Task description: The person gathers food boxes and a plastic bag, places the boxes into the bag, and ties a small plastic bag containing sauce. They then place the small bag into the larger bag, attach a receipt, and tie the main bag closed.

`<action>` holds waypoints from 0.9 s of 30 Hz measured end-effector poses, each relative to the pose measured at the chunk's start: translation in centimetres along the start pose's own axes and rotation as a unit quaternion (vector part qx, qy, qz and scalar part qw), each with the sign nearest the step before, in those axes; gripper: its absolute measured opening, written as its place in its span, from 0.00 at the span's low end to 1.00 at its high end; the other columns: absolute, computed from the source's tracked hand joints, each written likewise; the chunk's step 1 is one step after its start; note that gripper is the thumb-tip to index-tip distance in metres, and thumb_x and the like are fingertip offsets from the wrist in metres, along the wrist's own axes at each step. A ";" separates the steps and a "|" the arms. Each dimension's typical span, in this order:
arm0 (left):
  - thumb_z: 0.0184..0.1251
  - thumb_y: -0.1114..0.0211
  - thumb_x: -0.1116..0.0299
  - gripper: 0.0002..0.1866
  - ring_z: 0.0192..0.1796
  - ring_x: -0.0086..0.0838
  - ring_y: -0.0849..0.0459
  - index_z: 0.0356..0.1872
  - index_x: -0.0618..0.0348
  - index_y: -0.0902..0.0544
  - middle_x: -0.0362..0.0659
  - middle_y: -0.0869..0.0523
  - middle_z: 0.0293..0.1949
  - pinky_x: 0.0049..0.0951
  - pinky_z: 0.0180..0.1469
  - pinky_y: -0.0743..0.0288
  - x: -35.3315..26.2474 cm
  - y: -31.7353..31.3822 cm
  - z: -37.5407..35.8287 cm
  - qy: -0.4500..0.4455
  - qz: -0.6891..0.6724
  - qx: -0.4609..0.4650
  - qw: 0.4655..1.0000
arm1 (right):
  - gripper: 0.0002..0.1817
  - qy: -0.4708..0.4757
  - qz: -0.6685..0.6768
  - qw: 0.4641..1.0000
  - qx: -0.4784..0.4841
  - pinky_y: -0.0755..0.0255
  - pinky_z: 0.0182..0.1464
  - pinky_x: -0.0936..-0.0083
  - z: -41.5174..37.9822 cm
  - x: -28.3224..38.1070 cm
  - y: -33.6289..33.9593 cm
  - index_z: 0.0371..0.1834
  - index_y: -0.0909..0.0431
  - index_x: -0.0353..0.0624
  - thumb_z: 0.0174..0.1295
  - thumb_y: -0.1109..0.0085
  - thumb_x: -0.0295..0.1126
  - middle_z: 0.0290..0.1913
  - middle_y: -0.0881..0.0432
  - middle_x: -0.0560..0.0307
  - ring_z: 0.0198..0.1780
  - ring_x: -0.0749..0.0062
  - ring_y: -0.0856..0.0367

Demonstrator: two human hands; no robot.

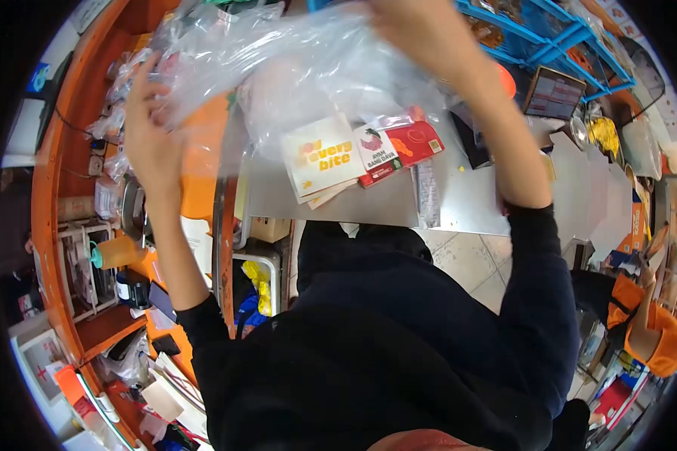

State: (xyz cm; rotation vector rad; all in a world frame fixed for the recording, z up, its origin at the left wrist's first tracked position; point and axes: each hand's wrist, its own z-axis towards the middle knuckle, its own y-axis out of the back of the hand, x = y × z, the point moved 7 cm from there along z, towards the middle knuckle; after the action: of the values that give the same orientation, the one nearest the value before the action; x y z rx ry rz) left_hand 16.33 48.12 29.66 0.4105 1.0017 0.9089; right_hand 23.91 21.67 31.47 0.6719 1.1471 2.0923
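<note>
Head camera view shows a clear plastic bag, blurred and crumpled, spread in the space between two bare hands above a metal tabletop. Left hand is raised at the bag's left end, its fingers partly spread beside the plastic; blur hides whether that grip is pinching the film or only brushing it. Right hand is at the bag's upper right, its fingertips running into the top edge of the view, so I cannot tell whether that grip is clenched on the plastic or released. Below the bag, on the tabletop, lie cream paper pieces printed with "every bite", overlapping beside a red and white packet lettered "AYAM BANG DAVA". Just below the packet, a narrow pale wrapped strip reaches to the tabletop's near edge. Beyond the right forearm are a blue rack and a tilted dark screen; on the left, a bottle with a teal cap lies tipped on its side.
</note>
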 end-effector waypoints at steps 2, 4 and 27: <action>0.51 0.40 0.85 0.34 0.55 0.32 0.20 0.65 0.56 0.27 0.44 0.20 0.56 0.29 0.56 0.26 2.4 1.8 -0.8 -0.062 0.009 -0.019 0.998 | 0.09 0.044 0.104 0.989 -0.096 0.24 0.34 0.58 -0.3 -2.0 2.6 0.43 0.25 0.36 0.62 0.44 0.28 0.30 0.17 0.42 0.33 0.45 0.17; 0.54 0.43 0.85 0.31 0.56 0.29 0.20 0.63 0.59 0.25 0.44 0.21 0.57 0.27 0.53 0.25 6.2 2.4 -1.8 -0.055 -0.059 0.032 0.996 | 0.32 0.007 0.400 0.890 0.218 0.25 0.55 0.61 -0.8 -2.3 -3.2 0.59 0.28 0.32 0.57 0.33 0.43 0.53 0.19 0.40 0.55 0.49 0.19; 0.59 0.45 0.78 0.30 0.41 0.37 0.15 0.66 0.52 0.36 0.45 0.15 0.41 0.37 0.41 0.25 13.0 -8.5 -2.0 0.196 -0.461 0.072 0.863 | 0.48 0.026 0.365 0.917 -0.160 0.40 0.66 0.54 4.0 9.9 -12.1 0.64 0.35 0.54 0.32 0.23 0.36 0.60 0.35 0.44 0.62 0.45 0.35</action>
State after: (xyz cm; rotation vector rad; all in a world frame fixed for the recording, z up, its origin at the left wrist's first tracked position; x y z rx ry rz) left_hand 21.49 53.45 15.88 -0.1667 1.4512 0.0302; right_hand 23.72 36.06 24.17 0.9881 0.5791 2.8472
